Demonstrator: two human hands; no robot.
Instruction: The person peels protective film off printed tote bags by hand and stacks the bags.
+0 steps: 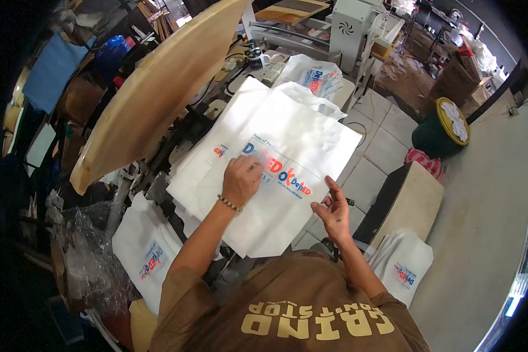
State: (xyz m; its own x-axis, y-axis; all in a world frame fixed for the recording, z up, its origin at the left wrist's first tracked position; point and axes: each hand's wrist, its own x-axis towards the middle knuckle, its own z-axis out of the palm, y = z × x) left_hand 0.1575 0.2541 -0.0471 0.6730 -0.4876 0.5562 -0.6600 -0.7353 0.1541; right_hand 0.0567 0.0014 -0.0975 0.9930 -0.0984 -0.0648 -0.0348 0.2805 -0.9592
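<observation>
A white bag (270, 226) with blue and red DepED print lies on a stack of similar bags in front of me. Over its print rests my left hand (243, 180), a beaded bracelet at the wrist. The fingers are curled closed, with their tips by a pinkish blur on the lettering; whatever they hold, if anything, cannot be made out. At the bag's right edge is my right hand (334, 211), thumb and forefinger apart, palm partly turned up. It grips nothing visible, and whether the thumb touches the bag is unclear.
A large curved tan board (158, 94) rises at the left. More printed bags (311, 76) lie behind the stack, and further piles hang low at left (146, 252) and right (400, 267). A mug (256, 57), a white machine (349, 29) and a green bin (434, 138) stand beyond.
</observation>
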